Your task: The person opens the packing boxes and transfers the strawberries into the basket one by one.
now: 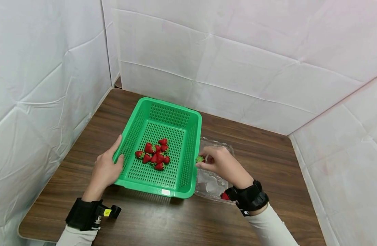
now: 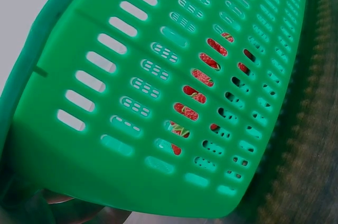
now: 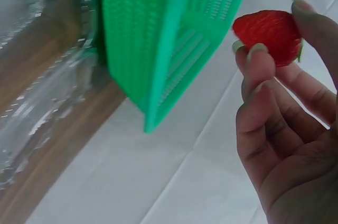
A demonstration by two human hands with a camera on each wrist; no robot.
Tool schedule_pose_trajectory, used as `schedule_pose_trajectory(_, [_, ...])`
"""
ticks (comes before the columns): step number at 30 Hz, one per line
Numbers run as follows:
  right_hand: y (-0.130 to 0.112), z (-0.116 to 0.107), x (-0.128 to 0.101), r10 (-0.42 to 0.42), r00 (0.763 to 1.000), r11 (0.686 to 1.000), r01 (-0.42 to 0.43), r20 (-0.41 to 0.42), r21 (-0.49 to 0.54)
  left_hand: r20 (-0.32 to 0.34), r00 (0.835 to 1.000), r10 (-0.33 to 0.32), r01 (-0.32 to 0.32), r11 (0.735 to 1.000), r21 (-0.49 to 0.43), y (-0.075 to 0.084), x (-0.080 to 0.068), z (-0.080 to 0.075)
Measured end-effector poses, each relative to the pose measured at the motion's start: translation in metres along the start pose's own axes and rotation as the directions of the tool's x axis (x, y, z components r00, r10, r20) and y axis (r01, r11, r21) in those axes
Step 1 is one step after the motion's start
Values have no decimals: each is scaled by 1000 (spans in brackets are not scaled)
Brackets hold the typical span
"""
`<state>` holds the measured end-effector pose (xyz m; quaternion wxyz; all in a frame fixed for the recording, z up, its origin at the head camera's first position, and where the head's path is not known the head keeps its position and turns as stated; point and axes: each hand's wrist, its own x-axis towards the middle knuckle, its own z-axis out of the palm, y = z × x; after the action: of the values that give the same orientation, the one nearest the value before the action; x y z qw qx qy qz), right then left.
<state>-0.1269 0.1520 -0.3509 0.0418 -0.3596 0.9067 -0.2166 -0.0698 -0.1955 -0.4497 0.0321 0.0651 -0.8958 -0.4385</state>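
My left hand (image 1: 106, 169) grips the left rim of a green perforated plastic basket (image 1: 167, 192). A cluster of several red strawberries (image 1: 153, 153) with green caps lies on the basket's floor; through the side slots in the left wrist view, parts of the strawberries (image 2: 202, 77) show. Just outside the basket's right rim, my right hand (image 1: 218, 163) pinches one strawberry (image 3: 272, 35) between thumb and fingertips. Below that hand stands a clear plastic container (image 1: 209, 184), partly hidden by the hand and wrist. Another strawberry (image 1: 224, 196) sits at the container's near right corner.
Everything stands on a dark wood-grain table (image 1: 268, 164). White sheeting (image 1: 237, 68) hangs behind it and on both sides. The container is close against the basket's right side.
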Motion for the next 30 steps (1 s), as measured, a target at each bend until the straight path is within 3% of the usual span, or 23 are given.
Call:
schedule_pose_trajectory(6, [-10,-2,23,-61,997,997,63,43,-47,-3,1000,5,-5,1000,0,0,0,0])
schedule_pose_trajectory(14, [-22,0,55,-28,989,998,37,142,-60,-6,1000,5,-5,1000,-2,1,1,-1])
schedule_pose_trajectory(21, [-17,7,83,-88,978,995,93,187,-21,-6,1000,1,-1,1000,4,1,0,-1])
schedule_pose_trajectory(30, [-10,20,116,-63,955,995,82,290,-56,2,1000,-1,1,1000,-4,4,0,-4])
